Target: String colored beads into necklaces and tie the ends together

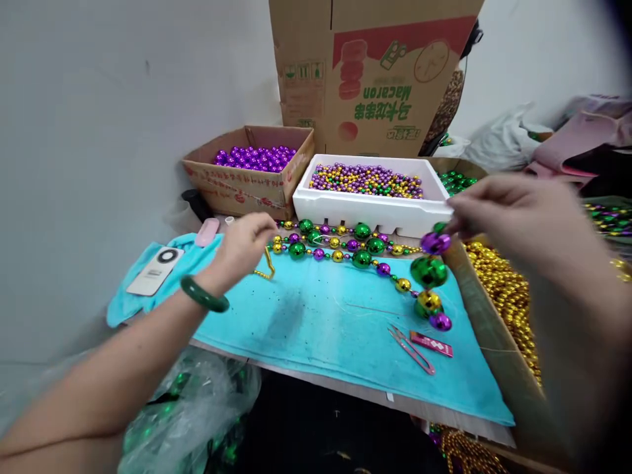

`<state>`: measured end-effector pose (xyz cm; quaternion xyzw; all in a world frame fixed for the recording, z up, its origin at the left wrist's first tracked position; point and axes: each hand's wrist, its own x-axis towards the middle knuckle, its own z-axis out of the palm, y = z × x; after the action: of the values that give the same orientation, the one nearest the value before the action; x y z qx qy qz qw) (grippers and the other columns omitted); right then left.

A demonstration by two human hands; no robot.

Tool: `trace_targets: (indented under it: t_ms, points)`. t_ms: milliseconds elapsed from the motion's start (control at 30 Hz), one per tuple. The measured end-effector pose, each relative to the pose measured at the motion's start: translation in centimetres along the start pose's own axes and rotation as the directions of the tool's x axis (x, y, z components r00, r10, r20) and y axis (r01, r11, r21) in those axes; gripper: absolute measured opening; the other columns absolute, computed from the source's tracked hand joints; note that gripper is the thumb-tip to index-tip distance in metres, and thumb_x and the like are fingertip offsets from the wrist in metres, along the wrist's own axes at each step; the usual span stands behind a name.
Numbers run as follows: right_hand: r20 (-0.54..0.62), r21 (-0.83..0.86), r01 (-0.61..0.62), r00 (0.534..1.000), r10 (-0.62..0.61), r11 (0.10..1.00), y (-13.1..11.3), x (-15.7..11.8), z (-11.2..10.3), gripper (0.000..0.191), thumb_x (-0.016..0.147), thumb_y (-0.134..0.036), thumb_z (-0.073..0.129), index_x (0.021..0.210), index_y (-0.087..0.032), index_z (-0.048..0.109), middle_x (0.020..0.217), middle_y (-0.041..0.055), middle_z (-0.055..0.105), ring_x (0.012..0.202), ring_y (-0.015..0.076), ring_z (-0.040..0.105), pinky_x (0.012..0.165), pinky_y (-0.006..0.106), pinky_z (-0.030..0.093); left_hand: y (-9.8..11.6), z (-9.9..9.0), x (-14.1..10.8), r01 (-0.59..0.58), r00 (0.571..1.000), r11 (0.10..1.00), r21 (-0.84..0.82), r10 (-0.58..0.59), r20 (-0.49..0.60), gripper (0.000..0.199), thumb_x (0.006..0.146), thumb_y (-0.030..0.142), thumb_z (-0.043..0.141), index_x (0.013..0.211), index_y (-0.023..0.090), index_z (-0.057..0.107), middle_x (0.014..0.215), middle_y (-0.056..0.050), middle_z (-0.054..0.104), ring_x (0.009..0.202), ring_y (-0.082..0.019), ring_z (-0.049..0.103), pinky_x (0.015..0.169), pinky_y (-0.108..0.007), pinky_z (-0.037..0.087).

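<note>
My right hand (513,217), blurred, pinches a bead necklace of shiny purple, green and gold beads (428,271); part of it hangs below the fingers in front of the white box. From there the necklace runs leftward across a turquoise cloth (316,322). At its left end my left hand (244,247), with a green bangle on the wrist, is closed at the beads; its fingertips are partly hidden. A thin gold bead string (269,264) dangles beside that hand. Small pink thread snips (412,350) and a small dark pink packet (432,343) lie on the cloth.
Behind the cloth stand a white foam box (370,210) of mixed small beads and a carton (237,187) of purple beads. An open box of gold bead strings (503,296) sits at the right. A phone-like white device (155,271) lies at the left.
</note>
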<state>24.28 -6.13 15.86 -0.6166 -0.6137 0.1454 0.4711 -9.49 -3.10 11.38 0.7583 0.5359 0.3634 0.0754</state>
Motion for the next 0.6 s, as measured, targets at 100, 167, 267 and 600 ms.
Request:
trace_targets:
  t_ms: [100, 167, 267, 600]
  points:
    - [0.259, 0.133, -0.183, 0.955, 0.144, 0.974, 0.1, -2.6, 4.8, 0.018, 0.074, -0.025, 0.065, 0.059, -0.016, 0.06, 0.048, 0.0022, 0.059, 0.042, 0.0086, 0.049, 0.048, 0.027, 0.039, -1.3, 4.3, -2.9, 0.133, 0.99, 0.974, -0.183, -0.121, 0.074, 0.01, 0.074, 0.021, 0.055, 0.066, 0.019, 0.061, 0.063, 0.0, 0.059, 0.063, -0.014, 0.053, 0.061, -0.025, 0.041]
    - [0.398, 0.247, -0.262, 0.905, 0.149, 0.933, 0.4, -4.4, 8.0, 0.021, 0.07, -0.031, 0.067, 0.057, -0.017, 0.058, 0.045, 0.001, 0.058, 0.04, 0.0083, 0.046, 0.043, 0.024, 0.036, -1.7, 6.3, -4.0, 0.247, 0.968, 0.911, -0.33, -0.216, 0.126, 0.01, 0.074, 0.024, 0.056, 0.066, 0.019, 0.059, 0.062, 0.001, 0.056, 0.059, -0.013, 0.054, 0.056, -0.024, 0.041]
    - [0.55, 0.359, -0.388, 0.823, 0.144, 0.849, 0.9, -6.4, 11.9, 0.022, 0.067, -0.034, 0.066, 0.056, -0.019, 0.055, 0.046, -0.0015, 0.055, 0.04, 0.0081, 0.044, 0.042, 0.023, 0.034, -1.7, 8.5, -5.0, 0.447, 0.894, 0.711, -0.543, -0.368, 0.254, 0.01, 0.071, 0.027, 0.06, 0.067, 0.018, 0.058, 0.06, 0.002, 0.054, 0.05, -0.011, 0.053, 0.05, -0.024, 0.044]
    - [0.508, 0.515, -0.145, 0.846, -0.164, 0.845, 2.7, -7.1, 16.9, 0.016, 0.073, -0.028, 0.064, 0.059, -0.021, 0.062, 0.087, 0.0059, 0.067, 0.112, 0.0236, 0.052, 0.088, 0.036, 0.038, -0.7, 8.7, -5.8, 0.621, 0.777, 0.531, -0.576, -0.322, 0.54, 0.013, 0.066, 0.025, 0.066, 0.066, 0.013, 0.063, 0.059, 0.001, 0.057, 0.05, -0.008, 0.052, 0.049, -0.02, 0.043]
